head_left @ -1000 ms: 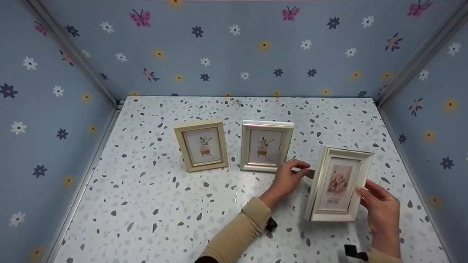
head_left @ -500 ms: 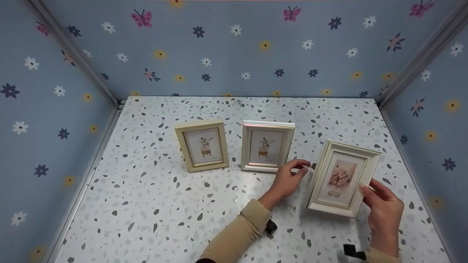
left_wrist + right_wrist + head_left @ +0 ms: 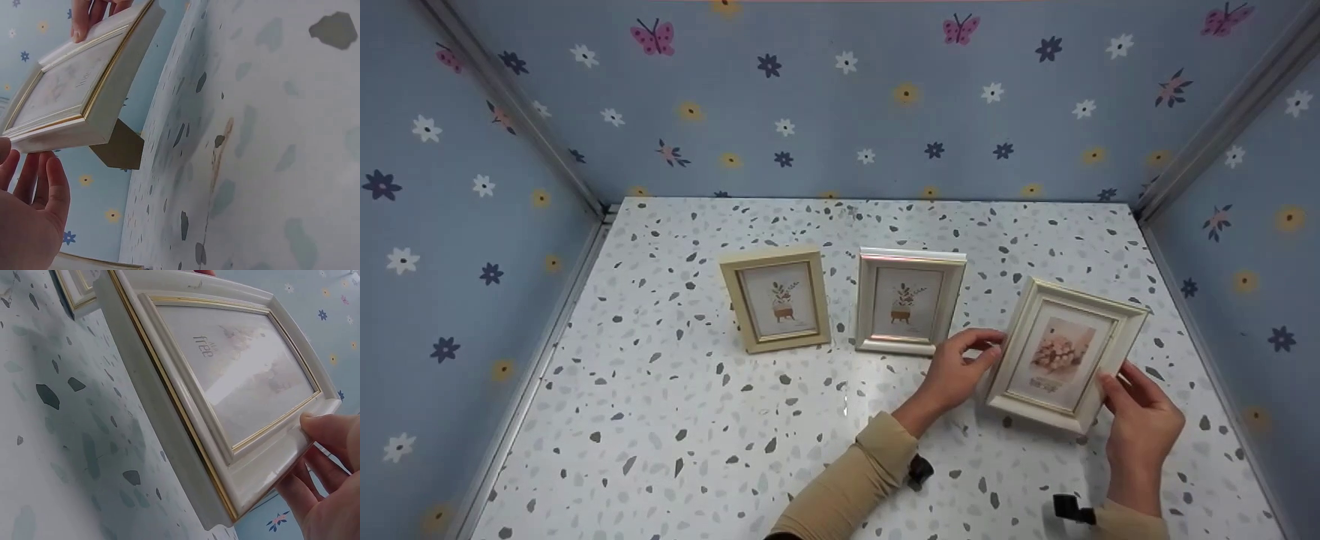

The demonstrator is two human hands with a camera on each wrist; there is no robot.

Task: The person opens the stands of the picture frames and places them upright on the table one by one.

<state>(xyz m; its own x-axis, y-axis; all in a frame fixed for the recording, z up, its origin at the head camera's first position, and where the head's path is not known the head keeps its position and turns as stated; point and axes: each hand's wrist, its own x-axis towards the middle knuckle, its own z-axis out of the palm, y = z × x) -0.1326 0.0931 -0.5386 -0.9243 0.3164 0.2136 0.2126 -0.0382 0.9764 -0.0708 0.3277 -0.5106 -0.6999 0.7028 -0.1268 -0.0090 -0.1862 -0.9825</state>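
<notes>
A cream picture frame (image 3: 1069, 356) with gold lines and a pink flower print is held tilted over the table, leaning clockwise in the head view. My right hand (image 3: 1144, 420) grips its right side, thumb on the front and fingers behind, as the right wrist view also shows. At its left edge is my left hand (image 3: 964, 367), with thumb and fingertips around the rim. The brown stand leg (image 3: 119, 147) sticks out from the frame's back in the left wrist view. The frame's shadow falls on the speckled surface below.
Two more frames stand upright further back: a yellowish one (image 3: 775, 300) on the left and a silvery one (image 3: 910, 301) beside my left hand, both with potted-plant prints. Blue flowered panels (image 3: 840, 97) enclose the speckled white table (image 3: 697, 450) at the back and sides.
The held frame has risen and turned clockwise, its top leaning right. My right hand moved with it; my left fingers went from near the stand leg to the frame's left edge.
</notes>
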